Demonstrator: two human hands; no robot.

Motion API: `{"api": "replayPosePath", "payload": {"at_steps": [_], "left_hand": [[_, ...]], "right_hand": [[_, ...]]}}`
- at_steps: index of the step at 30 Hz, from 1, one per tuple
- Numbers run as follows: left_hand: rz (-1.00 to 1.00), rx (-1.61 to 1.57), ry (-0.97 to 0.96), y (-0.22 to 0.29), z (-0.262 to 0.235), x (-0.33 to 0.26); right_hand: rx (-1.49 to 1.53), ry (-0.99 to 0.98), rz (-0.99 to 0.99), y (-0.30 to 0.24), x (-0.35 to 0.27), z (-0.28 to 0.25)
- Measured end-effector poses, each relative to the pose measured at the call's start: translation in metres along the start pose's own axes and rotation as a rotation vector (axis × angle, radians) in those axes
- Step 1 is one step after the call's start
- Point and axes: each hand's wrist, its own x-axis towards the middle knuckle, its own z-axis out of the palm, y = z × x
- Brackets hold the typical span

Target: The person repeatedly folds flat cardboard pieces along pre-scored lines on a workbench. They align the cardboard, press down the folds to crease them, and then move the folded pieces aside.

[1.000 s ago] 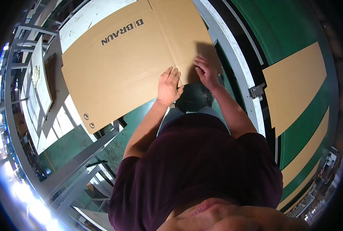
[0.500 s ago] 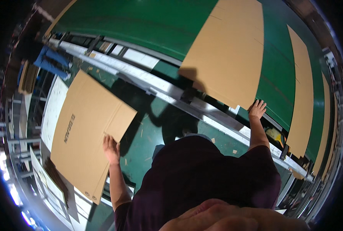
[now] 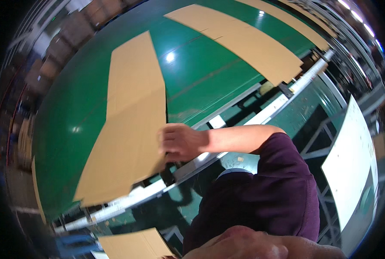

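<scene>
My right hand (image 3: 181,142) is at the near right edge of a long brown cardboard sheet (image 3: 134,99), its fingers curled over the edge and slightly blurred. This sheet lies across a green conveyor belt (image 3: 192,71), and its outline bends about halfway along. The near end reaches over the metal side rail (image 3: 188,170). At the bottom of the picture, part of another cardboard sheet (image 3: 134,245) shows beside my body. I cannot make out my left hand.
More cardboard sheets (image 3: 244,41) lie across the belt farther right. A white board (image 3: 350,166) stands at the right on a metal frame. Brown boxes (image 3: 73,30) are stacked beyond the belt. Blue-clad legs (image 3: 73,244) of a person appear at the lower left.
My view has swung to the left. My right hand has gone across to the sheet's edge with curled fingers. My left hand, earlier on the lower cardboard sheet, has left the view.
</scene>
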Motion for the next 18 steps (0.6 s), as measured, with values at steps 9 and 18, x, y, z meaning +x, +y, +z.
{"api": "replayPosePath", "payload": {"at_steps": [9,18], "left_hand": [[0.086,0.016,-0.007,0.02,-0.002,0.028],[-0.014,-0.015,-0.144,0.002,-0.034,-0.002]], "right_hand": [[-0.28,0.632,0.86,0.138,0.05,-0.091],[0.392,0.106,2.142,0.104,-0.312,0.079]]}}
